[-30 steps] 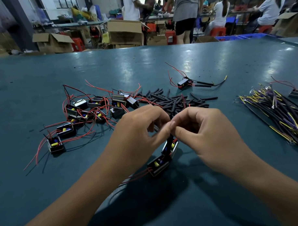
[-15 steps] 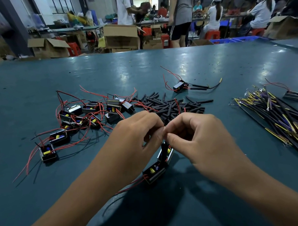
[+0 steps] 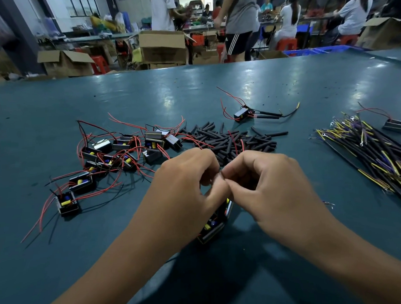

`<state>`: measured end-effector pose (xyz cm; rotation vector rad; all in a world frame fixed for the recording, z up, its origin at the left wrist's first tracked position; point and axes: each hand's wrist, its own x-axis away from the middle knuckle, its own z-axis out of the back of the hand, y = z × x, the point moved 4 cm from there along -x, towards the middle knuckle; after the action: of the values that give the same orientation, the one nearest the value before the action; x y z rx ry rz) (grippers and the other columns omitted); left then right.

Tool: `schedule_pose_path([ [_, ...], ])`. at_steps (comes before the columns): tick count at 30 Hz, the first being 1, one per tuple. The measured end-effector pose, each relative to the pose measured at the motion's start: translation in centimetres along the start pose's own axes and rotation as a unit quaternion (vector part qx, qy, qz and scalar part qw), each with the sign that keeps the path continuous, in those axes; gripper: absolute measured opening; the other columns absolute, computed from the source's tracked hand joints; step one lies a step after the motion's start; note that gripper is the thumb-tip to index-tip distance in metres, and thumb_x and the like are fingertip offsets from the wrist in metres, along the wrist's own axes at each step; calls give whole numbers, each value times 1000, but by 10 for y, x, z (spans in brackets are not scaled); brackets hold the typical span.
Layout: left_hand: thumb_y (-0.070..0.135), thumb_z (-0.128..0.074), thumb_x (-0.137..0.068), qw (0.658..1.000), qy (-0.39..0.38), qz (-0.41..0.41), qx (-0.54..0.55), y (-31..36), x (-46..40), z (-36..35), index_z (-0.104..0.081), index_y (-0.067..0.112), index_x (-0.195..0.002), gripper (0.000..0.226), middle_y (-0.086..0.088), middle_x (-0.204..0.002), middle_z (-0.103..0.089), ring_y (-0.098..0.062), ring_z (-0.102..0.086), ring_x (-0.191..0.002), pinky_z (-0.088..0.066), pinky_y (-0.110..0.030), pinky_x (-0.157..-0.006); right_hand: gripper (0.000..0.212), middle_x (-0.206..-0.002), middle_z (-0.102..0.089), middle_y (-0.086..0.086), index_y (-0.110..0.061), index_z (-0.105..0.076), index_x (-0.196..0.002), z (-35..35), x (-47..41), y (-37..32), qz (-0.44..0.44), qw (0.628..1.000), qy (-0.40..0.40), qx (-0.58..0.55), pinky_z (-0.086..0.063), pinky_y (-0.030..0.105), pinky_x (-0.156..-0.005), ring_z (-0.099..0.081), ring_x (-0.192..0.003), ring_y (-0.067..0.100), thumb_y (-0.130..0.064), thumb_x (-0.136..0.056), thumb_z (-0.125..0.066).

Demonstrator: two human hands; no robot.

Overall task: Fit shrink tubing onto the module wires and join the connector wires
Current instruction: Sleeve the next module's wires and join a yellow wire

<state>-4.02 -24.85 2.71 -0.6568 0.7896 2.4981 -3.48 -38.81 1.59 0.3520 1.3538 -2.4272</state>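
My left hand (image 3: 185,191) and my right hand (image 3: 269,185) meet fingertip to fingertip over the green table (image 3: 215,87), both with fingers curled and pinching something small that the fingers hide. Two small black modules (image 3: 214,224) with yellow and blue parts hang or lie just below the hands. A pile of short black shrink tubes (image 3: 235,140) lies right behind the hands. Several more modules with red wires (image 3: 117,152) spread out at the left. One module with tubed wires joined to a connector lead (image 3: 243,114) lies farther back.
A bundle of black, yellow and purple connector wires (image 3: 372,155) lies at the right, with a lone module (image 3: 396,124) behind it. Beyond the table's far edge are cardboard boxes (image 3: 162,48), red stools and several people.
The hands stay together, pinching in the same place. The modules below them have been drawn up closer under my hands.
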Motion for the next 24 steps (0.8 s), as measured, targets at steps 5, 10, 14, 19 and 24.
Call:
schedule_pose_path([
  [5,16,-60,-79,999,20,-22,-30,7,2,2,-55,12,-70,11,6,-66,-46,-19,-44,-59,-41,-39,-55,17,-61,-65,-17,-22,-70,-75,1,1,-1,5,1000,-7,8,-37,4,-49,-58,-53,-1,-8,-82,-74],
  [10,19,-60,-79,1000,10,-5,3,1,2,3,-59,11,-72,10,7,-67,-51,-15,-45,-62,-38,-29,-57,15,-59,-65,-14,-22,-70,-74,1,1,-2,15,1000,-4,-6,-37,5,-51,-57,-51,0,-9,-80,-75],
  [14,17,-60,-80,1000,6,-4,27,-2,1,2,-62,10,-74,9,5,-68,-54,-13,-46,-63,-37,-25,-58,13,-63,-66,-9,-22,-69,-74,2,1,-2,17,1000,-3,-10,-39,8,-52,-58,-54,5,-11,-78,-74],
  [19,13,-62,-81,999,10,-15,32,-3,0,1,-62,8,-74,8,4,-68,-54,-13,-47,-63,-37,-23,-58,3,-67,-68,-10,-25,-70,-75,3,1,2,1,1000,10,-15,-44,11,-52,-63,-58,7,-25,-74,-73],
  [24,12,-62,-80,999,10,-13,40,-2,0,0,-62,8,-74,8,3,-68,-55,-13,-48,-63,-38,-23,-59,7,-65,-67,-9,-25,-68,-73,3,2,5,-6,1000,18,-9,-45,14,-50,-61,-56,7,-30,-73,-73],
])
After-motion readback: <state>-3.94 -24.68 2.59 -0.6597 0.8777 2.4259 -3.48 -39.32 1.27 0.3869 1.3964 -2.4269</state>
